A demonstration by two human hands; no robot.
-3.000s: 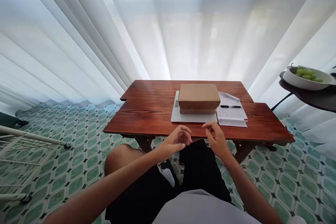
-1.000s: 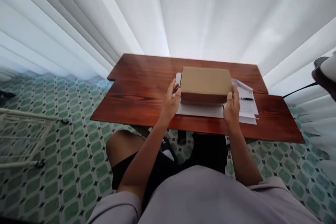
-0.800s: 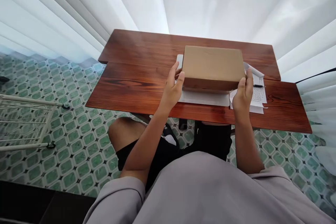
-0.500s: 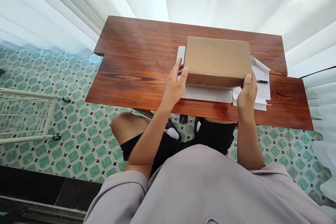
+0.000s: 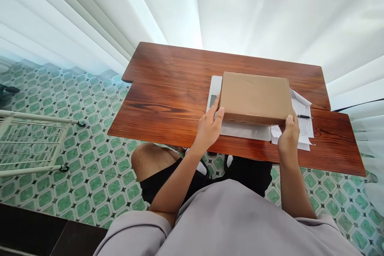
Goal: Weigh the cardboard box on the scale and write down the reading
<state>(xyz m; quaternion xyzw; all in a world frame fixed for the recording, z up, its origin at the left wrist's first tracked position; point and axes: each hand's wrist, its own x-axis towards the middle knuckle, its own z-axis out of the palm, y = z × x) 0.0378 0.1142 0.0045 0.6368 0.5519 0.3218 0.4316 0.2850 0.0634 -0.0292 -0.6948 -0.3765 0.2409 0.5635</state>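
Observation:
A flat brown cardboard box (image 5: 255, 97) lies on a closed grey laptop (image 5: 240, 129) on the low red-brown wooden table (image 5: 168, 92). My left hand (image 5: 209, 128) grips the box's near left corner, thumb against its side. At the near right corner my right hand (image 5: 288, 136) clasps the box, fingers curled over its front edge. The box looks slightly raised off the laptop at the front.
White printed sheets (image 5: 304, 122) with a black pen (image 5: 303, 116) lie to the right of the laptop. White curtains (image 5: 240, 8) hang behind the table. A white wire rack (image 5: 33, 144) stands on the green tiled floor (image 5: 90, 160) at the left.
Both hands rose from above my lap to the box and took hold of its near corners. The view tipped downward and shifted; the fruit bowl at the right left the picture.

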